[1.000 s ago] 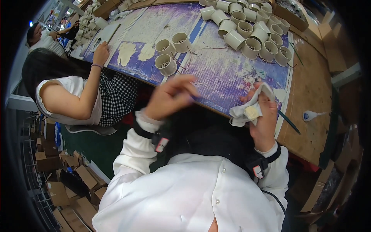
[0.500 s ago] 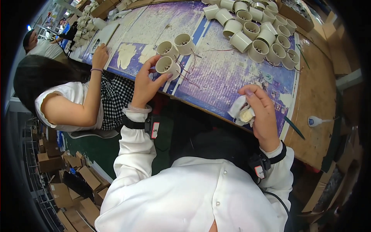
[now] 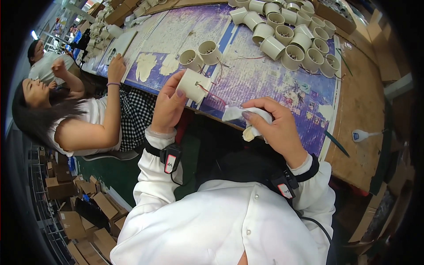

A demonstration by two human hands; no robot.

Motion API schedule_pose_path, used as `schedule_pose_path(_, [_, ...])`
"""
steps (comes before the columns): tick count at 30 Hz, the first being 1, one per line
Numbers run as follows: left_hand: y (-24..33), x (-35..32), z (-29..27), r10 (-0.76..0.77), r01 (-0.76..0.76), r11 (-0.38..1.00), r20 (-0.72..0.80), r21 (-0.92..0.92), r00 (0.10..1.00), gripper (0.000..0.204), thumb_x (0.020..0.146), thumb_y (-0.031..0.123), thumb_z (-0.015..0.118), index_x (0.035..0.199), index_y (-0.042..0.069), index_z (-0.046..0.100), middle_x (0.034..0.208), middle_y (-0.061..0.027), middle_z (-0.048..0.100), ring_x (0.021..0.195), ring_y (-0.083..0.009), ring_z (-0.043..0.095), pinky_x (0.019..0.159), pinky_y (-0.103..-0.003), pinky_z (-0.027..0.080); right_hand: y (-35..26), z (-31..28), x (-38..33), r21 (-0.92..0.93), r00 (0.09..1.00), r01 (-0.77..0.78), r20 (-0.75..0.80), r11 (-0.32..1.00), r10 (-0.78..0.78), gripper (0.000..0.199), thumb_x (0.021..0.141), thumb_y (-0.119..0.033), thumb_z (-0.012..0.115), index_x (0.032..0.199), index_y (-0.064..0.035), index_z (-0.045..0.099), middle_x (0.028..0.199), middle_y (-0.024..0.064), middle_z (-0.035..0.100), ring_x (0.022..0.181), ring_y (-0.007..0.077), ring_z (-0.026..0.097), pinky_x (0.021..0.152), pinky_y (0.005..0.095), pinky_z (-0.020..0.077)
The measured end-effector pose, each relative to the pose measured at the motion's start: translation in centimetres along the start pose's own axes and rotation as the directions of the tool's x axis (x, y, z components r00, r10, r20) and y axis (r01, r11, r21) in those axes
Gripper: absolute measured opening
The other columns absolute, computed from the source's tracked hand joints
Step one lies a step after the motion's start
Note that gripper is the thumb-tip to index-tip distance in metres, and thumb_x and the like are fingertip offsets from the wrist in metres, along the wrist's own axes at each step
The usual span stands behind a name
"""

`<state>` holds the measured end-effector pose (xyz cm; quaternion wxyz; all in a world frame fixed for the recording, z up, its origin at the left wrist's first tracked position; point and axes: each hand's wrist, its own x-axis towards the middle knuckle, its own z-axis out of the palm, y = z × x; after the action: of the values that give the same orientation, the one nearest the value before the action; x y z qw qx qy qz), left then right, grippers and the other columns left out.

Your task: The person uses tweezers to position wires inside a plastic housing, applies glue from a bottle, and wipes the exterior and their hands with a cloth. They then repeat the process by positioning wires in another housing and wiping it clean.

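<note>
The left hand (image 3: pixel 170 106) is wrapped around a cream socket (image 3: pixel 194 85), thumb on its side, holding it above the near edge of the surface (image 3: pixel 265 75). The socket's long axis tilts up and away from that hand, and red wires (image 3: pixel 212 93) trail from it toward the right hand (image 3: pixel 276 128). That hand, just to the right and a little lower, is bunched around a white cloth (image 3: pixel 240 114), apparently with a cream lump under the fingers. Two more sockets (image 3: pixel 201 55) stand just beyond the left hand.
</note>
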<state>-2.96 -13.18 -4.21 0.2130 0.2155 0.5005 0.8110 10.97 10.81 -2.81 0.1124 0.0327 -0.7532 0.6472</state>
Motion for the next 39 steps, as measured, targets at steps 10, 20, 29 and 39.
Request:
schedule_pose_path(10, [-0.1,-0.3,1.9,0.023,-0.016,0.988,-0.047,0.155,0.999,0.057,0.082,0.020,0.073,0.127,-0.001,0.044,0.119,-0.0084,0.055,0.111,-0.0175,0.053,0.098,-0.031,0.041,2.3,4.4,1.0,-0.117,0.984,0.047,-0.165,0.992,-0.066,0.018,0.078,-0.008,0.074,0.092,-0.0012,0.066,0.090,0.0020,0.060,0.081,0.0082,0.056,0.071,0.0221,0.0450])
schedule_pose_path(20, [0.1,-1.5,4.8,0.189,-0.125,0.908,-0.123,0.400,0.974,0.057,0.075,0.017,0.078,0.120,0.000,0.048,0.115,-0.0074,0.057,0.107,-0.0166,0.054,0.093,-0.030,0.043,1.8,6.3,1.7,0.531,0.964,-0.119,-0.141,0.839,0.226,0.024,0.083,-0.004,0.069,0.103,-0.0021,0.057,0.089,0.0031,0.062,0.078,0.0096,0.060,0.069,0.0215,0.0484])
schedule_pose_path(29, [0.5,-1.8,6.2,0.493,-0.328,0.300,0.149,0.896,0.857,0.056,0.062,0.022,0.085,0.108,0.004,0.057,0.107,-0.0087,0.060,0.101,-0.0240,0.051,0.090,-0.036,0.039,2.7,7.0,1.8,0.688,0.937,-0.075,-0.199,0.721,0.288,0.022,0.090,-0.005,0.059,0.110,-0.0008,0.051,0.093,0.0072,0.066,0.080,0.0121,0.064,0.069,0.0232,0.0521])
schedule_pose_path(39, [1.4,-2.1,8.6,0.543,-0.341,-0.004,0.288,0.940,0.789,0.052,0.059,0.022,0.084,0.102,0.005,0.059,0.101,-0.0087,0.061,0.098,-0.0297,0.052,0.088,-0.040,0.040,3.1,6.8,0.6,0.880,0.915,-0.150,-0.049,0.451,0.400,0.024,0.093,-0.005,0.053,0.116,-0.0006,0.050,0.108,0.0105,0.062,0.096,0.0167,0.062,0.085,0.0287,0.0508])
